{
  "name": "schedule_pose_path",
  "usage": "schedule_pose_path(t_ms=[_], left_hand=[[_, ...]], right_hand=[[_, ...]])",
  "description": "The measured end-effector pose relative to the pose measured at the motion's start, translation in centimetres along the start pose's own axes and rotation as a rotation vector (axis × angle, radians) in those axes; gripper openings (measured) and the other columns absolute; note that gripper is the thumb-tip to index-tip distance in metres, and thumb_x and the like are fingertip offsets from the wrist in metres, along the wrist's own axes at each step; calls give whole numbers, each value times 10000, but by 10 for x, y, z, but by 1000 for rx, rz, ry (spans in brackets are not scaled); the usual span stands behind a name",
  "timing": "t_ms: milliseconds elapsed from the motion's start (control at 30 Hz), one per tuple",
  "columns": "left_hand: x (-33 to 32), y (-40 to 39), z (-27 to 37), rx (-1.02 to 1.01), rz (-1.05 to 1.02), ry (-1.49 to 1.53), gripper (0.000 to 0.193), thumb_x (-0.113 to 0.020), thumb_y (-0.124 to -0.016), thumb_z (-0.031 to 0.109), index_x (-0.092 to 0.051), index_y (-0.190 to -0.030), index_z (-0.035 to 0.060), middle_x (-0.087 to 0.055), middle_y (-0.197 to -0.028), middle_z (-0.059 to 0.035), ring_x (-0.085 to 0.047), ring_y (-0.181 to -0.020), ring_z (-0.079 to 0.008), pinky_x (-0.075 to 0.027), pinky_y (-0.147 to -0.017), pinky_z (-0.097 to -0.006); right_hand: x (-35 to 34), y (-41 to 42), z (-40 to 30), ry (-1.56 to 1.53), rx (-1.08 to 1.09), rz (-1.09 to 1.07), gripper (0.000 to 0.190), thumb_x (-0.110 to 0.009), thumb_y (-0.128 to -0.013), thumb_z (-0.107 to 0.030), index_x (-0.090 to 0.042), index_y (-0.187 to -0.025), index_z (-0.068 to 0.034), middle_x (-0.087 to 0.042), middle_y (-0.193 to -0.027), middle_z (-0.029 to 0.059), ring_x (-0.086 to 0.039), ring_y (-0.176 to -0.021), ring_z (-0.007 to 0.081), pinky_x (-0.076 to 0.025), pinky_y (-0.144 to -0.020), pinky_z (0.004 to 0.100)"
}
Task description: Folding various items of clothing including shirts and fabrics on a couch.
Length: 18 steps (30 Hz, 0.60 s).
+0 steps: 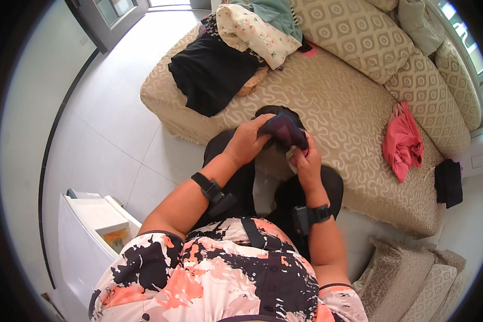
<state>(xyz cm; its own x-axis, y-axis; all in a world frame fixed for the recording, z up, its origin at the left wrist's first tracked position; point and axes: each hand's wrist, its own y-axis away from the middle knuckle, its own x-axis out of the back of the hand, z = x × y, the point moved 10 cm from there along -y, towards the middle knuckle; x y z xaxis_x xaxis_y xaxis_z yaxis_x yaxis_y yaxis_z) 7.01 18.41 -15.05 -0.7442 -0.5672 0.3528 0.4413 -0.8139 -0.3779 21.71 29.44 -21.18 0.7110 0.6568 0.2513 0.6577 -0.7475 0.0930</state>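
Over my knees, at the front edge of the sofa, I hold a small dark fabric item point(285, 131) with purple and blue patches, possibly a sock. My left hand point(247, 137) pinches its left end between thumb and fingers. At its lower right end, my right hand point(309, 159) grips the fabric, with a bit of pink and a pale piece showing by the fingers. Just behind the item, a black cloth point(275, 109) lies on the sofa seat, mostly hidden by what I hold.
A patterned beige sofa point(330, 100) spans the space before me. Piled clothes, with a black garment point(217, 72) and a floral cloth point(261, 36), lie at left. A pink garment point(402, 145) and folded black cloth point(448, 183) are at right. A white cabinet point(92, 213) stands left.
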Motion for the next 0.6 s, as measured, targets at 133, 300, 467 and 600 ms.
schedule_pose_path(t_ms=[133,300,467,600], left_hand=[[-3,2,-17,82,17,131,474,-658,-831,12,-559,-1294,28,-642,-1216,-151,-619,-1133,-298,-471,-972,-336],[-40,8,-30,385,-253,681,492,-694,-885,70,-544,-1353,64,-598,-1243,-54,-569,-1118,-127,-459,-982,-272],[-48,9,-40,487,-302,740,512,-718,-880,97,-545,-1361,76,-606,-1210,-34,-570,-1103,-113,-460,-979,-264],[-52,9,-38,454,-342,799,524,-726,-872,87,-545,-1364,77,-606,-1222,-35,-567,-1110,-113,-460,-986,-268]], right_hand=[[-9,8,-30,32,260,8,677,-704,-812,-84,-432,-1432,-77,-567,-1277,131,-553,-1168,223,-450,-978,317],[-3,0,-6,-242,35,-19,698,-626,-817,55,-394,-1463,-72,-537,-1341,116,-527,-1219,212,-424,-1025,319],[3,-5,-17,-301,181,34,730,-577,-804,114,-386,-1478,-93,-539,-1351,107,-527,-1232,220,-413,-1048,325],[-1,-1,-26,-95,227,-65,690,-571,-796,116,-431,-1445,-73,-533,-1370,105,-515,-1259,232,-403,-1061,327]])
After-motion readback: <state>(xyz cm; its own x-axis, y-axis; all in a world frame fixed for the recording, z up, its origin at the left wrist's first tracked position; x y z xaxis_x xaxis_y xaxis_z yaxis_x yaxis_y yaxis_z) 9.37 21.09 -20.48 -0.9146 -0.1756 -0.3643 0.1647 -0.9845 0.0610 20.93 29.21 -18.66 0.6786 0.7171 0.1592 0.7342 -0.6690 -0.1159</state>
